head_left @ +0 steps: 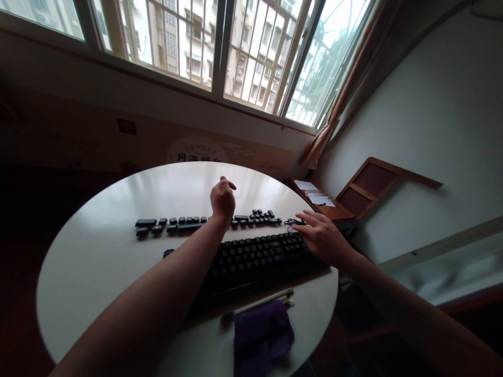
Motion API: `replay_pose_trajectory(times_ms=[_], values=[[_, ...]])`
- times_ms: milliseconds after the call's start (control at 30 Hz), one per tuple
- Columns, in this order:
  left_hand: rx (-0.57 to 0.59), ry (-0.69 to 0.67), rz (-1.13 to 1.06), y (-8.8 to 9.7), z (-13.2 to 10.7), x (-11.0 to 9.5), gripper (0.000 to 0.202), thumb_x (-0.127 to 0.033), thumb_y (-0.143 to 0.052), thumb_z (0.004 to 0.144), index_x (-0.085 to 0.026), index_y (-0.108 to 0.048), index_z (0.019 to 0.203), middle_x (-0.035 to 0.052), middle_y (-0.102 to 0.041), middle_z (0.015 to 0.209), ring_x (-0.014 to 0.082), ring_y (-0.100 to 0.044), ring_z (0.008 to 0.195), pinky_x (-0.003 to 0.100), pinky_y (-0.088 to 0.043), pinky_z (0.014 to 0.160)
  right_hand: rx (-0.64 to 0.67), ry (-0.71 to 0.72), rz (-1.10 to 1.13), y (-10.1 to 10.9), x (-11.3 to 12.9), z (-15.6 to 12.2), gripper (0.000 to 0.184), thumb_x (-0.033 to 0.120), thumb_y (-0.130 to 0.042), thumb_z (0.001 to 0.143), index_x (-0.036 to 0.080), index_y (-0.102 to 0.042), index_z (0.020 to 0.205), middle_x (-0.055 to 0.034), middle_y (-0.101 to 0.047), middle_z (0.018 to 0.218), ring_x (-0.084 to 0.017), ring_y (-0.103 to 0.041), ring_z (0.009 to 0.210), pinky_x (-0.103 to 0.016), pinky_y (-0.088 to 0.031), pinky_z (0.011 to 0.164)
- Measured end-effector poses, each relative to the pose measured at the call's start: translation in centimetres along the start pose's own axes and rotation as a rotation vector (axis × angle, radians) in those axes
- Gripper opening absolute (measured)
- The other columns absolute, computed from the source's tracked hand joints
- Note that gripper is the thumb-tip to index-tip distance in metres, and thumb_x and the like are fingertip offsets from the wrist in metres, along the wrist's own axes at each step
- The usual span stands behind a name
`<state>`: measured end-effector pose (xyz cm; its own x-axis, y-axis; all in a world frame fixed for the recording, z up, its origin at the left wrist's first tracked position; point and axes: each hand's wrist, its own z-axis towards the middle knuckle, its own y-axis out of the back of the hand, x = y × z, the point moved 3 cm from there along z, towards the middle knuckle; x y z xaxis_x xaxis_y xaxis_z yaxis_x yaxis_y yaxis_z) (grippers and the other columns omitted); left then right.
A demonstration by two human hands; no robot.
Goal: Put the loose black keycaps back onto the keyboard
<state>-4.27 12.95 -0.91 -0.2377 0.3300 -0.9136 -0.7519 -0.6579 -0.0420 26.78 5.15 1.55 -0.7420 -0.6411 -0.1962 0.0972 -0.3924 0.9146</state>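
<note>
A black keyboard [255, 256] lies at a slant on a round white table, its left part hidden behind my left forearm. Beyond it, several loose black keycaps [188, 223] stand in rows. My left hand [223, 199] is over these rows, fingers curled, thumb side out; whatever is inside the curl is hidden. At the keyboard's right end, my right hand [324, 238] has its fingers stretched out and apart, holding nothing visible. Its fingertips are beside a bundled black cable [293, 224]. I cannot tell whether they touch the cable or keyboard.
Nearer me on the white table [90, 272] lie a purple cloth [263, 335] and a thin brush-like tool [259, 302]. A wooden chair [367, 186] and some papers [314, 193] are off to the right. A barred window [251, 57] is behind the table.
</note>
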Motion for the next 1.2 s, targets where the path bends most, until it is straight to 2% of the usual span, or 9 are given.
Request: replay_pose_trajectory(times_ms=[67, 133, 233, 300, 400, 700, 933, 1033, 1200], values=[[-0.012, 0.023, -0.033, 0.1, 0.0, 0.0, 0.060, -0.052, -0.026, 0.103, -0.022, -0.057, 0.061, 0.0037, -0.055, 0.057, 0.0207, -0.054, 0.061, 0.035, -0.040, 0.067, 0.034, -0.013, 0.091, -0.8, -0.3, 3.7, 0.031, 0.022, -0.056, 0.095, 0.028, -0.077, 0.117, -0.0028, -0.057, 0.143, -0.026, -0.045, 0.141, -0.048, -0.036, 0.121], [-0.012, 0.032, -0.052, 0.2, -0.1, -0.2, 0.056, -0.048, -0.029, 0.102, -0.023, -0.057, 0.060, 0.0032, -0.053, 0.056, 0.0209, -0.053, 0.061, 0.035, -0.040, 0.067, 0.121, -0.047, 0.185, -2.1, -0.6, 7.4, 0.028, 0.023, -0.060, 0.093, 0.026, -0.078, 0.115, -0.0045, -0.058, 0.141, -0.026, -0.046, 0.140, -0.047, -0.035, 0.123], [0.001, 0.037, -0.055, 0.3, -0.3, -0.5, 0.054, -0.042, -0.029, 0.102, -0.023, -0.056, 0.059, 0.0036, -0.054, 0.057, 0.0216, -0.054, 0.062, 0.035, -0.040, 0.068, 0.179, -0.060, 0.219, -3.9, -0.5, 12.1, 0.026, 0.025, -0.065, 0.091, 0.025, -0.079, 0.113, -0.0055, -0.060, 0.139, -0.025, -0.052, 0.135, -0.043, -0.039, 0.121], [0.008, 0.041, -0.058, 0.4, -0.4, -0.6, 0.054, -0.041, -0.029, 0.102, -0.023, -0.056, 0.059, 0.0045, -0.056, 0.059, 0.0219, -0.055, 0.064, 0.035, -0.040, 0.068, 0.228, -0.063, 0.234, -5.0, -0.3, 14.4, 0.025, 0.026, -0.067, 0.091, 0.025, -0.080, 0.112, -0.0062, -0.061, 0.138, -0.024, -0.056, 0.132, -0.041, -0.042, 0.118], [0.014, 0.045, -0.070, 0.4, -0.5, -0.8, 0.053, -0.039, -0.029, 0.102, -0.023, -0.056, 0.058, 0.0052, -0.059, 0.062, 0.0222, -0.056, 0.065, 0.036, -0.040, 0.068, 0.319, -0.045, 0.257, -6.2, 0.1, 16.4, 0.024, 0.027, -0.069, 0.090, 0.025, -0.080, 0.111, -0.0067, -0.063, 0.135, -0.022, -0.060, 0.126, -0.037, -0.045, 0.115], [0.026, 0.057, -0.103, 0.0, -0.7, -0.6, 0.054, -0.039, -0.032, 0.103, -0.022, -0.056, 0.058, 0.0043, -0.061, 0.062, 0.0218, -0.057, 0.065, 0.036, -0.038, 0.067, 0.421, 0.007, 0.271, -7.7, 0.7, 17.5, 0.025, 0.028, -0.071, 0.087, 0.025, -0.080, 0.110, -0.0051, -0.065, 0.133, -0.020, -0.063, 0.121, -0.029, -0.047, 0.110], [0.013, 0.068, -0.089, 0.2, -0.5, -0.6, 0.054, -0.039, -0.031, 0.103, -0.022, -0.056, 0.058, 0.0047, -0.060, 0.062, 0.0220, -0.056, 0.065, 0.035, -0.038, 0.066, 0.380, 0.031, 0.295, -8.4, 1.1, 18.2, 0.018, 0.022, -0.070, 0.087, 0.023, -0.081, 0.102, -0.0018, -0.071, 0.120, -0.017, -0.066, 0.113, -0.025, -0.049, 0.104], [0.009, 0.070, -0.090, 0.3, -0.4, -0.6, 0.053, -0.039, -0.031, 0.102, -0.022, -0.057, 0.058, 0.0051, -0.062, 0.064, 0.0222, -0.057, 0.066, 0.036, -0.039, 0.067, 0.299, 0.023, 0.311, -7.3, 0.5, 17.9, 0.018, 0.025, -0.068, 0.090, 0.023, -0.080, 0.103, -0.0022, -0.072, 0.117, -0.017, -0.066, 0.111, -0.027, -0.049, 0.105], [0.004, 0.075, -0.092, 0.3, -0.3, -0.5, 0.053, -0.040, -0.032, 0.102, -0.022, -0.058, 0.059, 0.0057, -0.061, 0.063, 0.0231, -0.058, 0.068, 0.036, -0.040, 0.068, 0.183, 0.035, 0.342, -3.4, -2.5, 14.8, 0.022, 0.032, -0.065, 0.094, 0.021, -0.079, 0.107, -0.0034, -0.072, 0.116, -0.016, -0.067, 0.110, -0.027, -0.049, 0.106]])
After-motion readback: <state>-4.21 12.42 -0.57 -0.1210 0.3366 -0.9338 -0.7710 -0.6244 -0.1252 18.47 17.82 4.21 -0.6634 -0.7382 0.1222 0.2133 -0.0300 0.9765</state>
